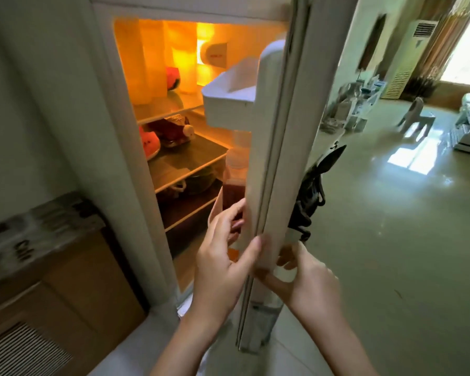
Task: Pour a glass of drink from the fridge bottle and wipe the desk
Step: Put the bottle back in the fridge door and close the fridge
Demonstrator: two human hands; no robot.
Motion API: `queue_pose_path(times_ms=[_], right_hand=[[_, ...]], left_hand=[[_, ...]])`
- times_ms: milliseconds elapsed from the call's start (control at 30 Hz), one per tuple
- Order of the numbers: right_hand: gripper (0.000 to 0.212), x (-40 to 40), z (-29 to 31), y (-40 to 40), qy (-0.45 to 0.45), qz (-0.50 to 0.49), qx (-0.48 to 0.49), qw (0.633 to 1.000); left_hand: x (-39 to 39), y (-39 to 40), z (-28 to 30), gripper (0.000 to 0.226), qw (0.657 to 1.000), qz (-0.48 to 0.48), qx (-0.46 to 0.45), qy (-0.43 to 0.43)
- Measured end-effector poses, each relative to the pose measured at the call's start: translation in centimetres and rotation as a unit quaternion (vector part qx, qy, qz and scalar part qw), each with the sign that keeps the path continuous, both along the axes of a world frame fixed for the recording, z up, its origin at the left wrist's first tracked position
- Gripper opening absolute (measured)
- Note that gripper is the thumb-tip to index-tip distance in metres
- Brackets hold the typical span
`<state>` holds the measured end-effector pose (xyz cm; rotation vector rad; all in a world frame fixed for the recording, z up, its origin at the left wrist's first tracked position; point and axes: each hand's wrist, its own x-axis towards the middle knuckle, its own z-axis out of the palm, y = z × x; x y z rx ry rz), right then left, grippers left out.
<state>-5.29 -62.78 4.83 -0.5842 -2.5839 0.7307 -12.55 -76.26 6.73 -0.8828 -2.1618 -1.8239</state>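
The fridge (106, 109) stands open and lit inside. Its door (280, 147) is edge-on to me. A clear bottle (233, 192) of dark red drink with a pale cap stands in the door's lower rack, partly hidden by the door's edge. My left hand (221, 259) reaches into the rack; its fingers curl round the bottle's lower part and its thumb lies against the door edge. My right hand (307, 278) grips the door edge from the outer side, low down. No glass or cloth is in view.
Glass shelves (185, 156) hold red food items and a dark bowl. A white door rack (228, 101) juts out above the bottle. A cardboard box (55, 267) stands left of the fridge. A black bag (312, 191) hangs on the door's outside. Open shiny floor (391, 240) spreads right.
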Motion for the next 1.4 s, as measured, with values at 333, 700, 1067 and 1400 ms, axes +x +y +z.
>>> queue_pose_path(times_ms=[333, 700, 1067, 1400], right_hand=[[0.031, -7.7, -5.0, -5.9, 0.040, 0.130, 0.075, 0.988], [0.026, -13.1, -11.7, -8.9, -0.029, 0.222, 0.262, 0.939], [0.014, -15.5, -11.6, -9.4, -0.049, 0.258, 0.227, 0.938], [0.032, -12.3, -9.7, -5.4, -0.033, 0.251, 0.145, 0.956]], left_hand=[[-4.9, -4.7, -1.6, 0.058, 0.978, 0.171, -0.004, 0.120], [-10.8, -7.0, -3.4, 0.038, 0.859, 0.415, -0.115, 0.276], [-13.0, -8.3, -2.7, 0.023, 0.795, 0.484, -0.186, 0.313], [-9.9, -4.9, -3.2, 0.054, 0.842, 0.473, -0.154, 0.210]])
